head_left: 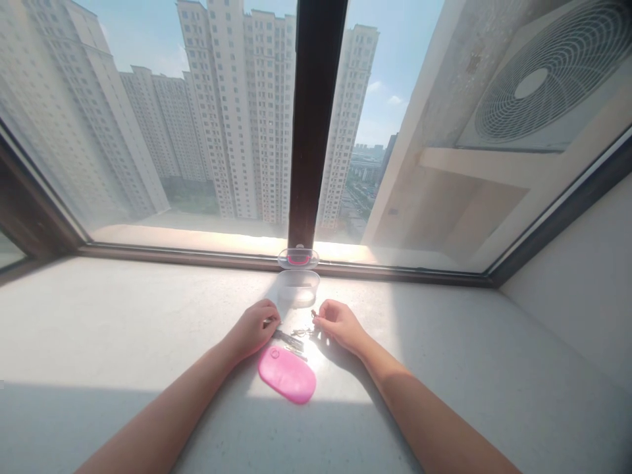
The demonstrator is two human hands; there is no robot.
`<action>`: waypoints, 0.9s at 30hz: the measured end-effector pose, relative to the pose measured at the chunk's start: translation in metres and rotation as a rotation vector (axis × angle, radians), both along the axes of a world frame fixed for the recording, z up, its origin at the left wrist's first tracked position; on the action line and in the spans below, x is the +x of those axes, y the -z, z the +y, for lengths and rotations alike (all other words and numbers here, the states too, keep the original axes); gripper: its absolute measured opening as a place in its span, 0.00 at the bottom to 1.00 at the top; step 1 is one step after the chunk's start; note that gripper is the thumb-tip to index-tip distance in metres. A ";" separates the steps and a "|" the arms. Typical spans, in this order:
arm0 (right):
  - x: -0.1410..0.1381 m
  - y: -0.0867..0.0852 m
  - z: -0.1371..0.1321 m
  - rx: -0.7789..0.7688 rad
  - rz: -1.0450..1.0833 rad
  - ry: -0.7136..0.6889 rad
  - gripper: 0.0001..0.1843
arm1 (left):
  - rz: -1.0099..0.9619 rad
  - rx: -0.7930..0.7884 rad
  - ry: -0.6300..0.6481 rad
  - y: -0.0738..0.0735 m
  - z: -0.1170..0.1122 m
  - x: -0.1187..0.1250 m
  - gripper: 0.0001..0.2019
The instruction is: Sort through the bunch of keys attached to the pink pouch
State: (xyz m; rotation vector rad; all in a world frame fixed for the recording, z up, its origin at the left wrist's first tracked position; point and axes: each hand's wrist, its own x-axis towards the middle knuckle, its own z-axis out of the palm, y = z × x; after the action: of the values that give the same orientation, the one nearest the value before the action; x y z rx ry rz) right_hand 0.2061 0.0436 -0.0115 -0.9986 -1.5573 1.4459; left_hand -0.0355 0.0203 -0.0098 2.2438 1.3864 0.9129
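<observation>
Pale stone-like windowsill (148, 316): served as the bench; glare fell on the working patch, so shading it might have helped.
Dark brown upright window post (318, 118): stood behind the work, limiting reach.
Left hand (257, 328): curled, thumb near the fingers; could not tell whether it gripped anything.
Right hand (340, 324): fingertips pinched one small brownish piece (314, 315); a light, steady hold seemed best.
Clear oval plastic box (298, 289): uncovered, just beyond both hands; its clear lid with a pink centre (298, 259) stood upright behind.
Glossy pink rounded-oblong case (287, 376): lay flat on the near side, probably crowding the wrists.
Slim dark shiny pieces (290, 340): lay between hands and case; lifting singly seemed safest against scatter.
</observation>
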 end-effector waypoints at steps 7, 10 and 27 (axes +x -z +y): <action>0.001 0.007 0.003 0.029 -0.002 -0.052 0.15 | 0.092 0.037 0.024 -0.007 -0.005 0.021 0.08; 0.002 0.008 0.004 0.042 -0.041 -0.064 0.12 | 0.162 0.044 0.049 -0.009 -0.009 0.029 0.08; -0.005 0.002 -0.007 0.391 -0.226 0.021 0.05 | 0.180 0.067 0.148 -0.011 -0.016 0.028 0.06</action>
State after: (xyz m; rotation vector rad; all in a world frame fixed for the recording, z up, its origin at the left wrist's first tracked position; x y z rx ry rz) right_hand 0.2014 0.0367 -0.0135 -0.9584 -1.8948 0.9833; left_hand -0.0077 0.0044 0.0013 2.4931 1.2580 0.7342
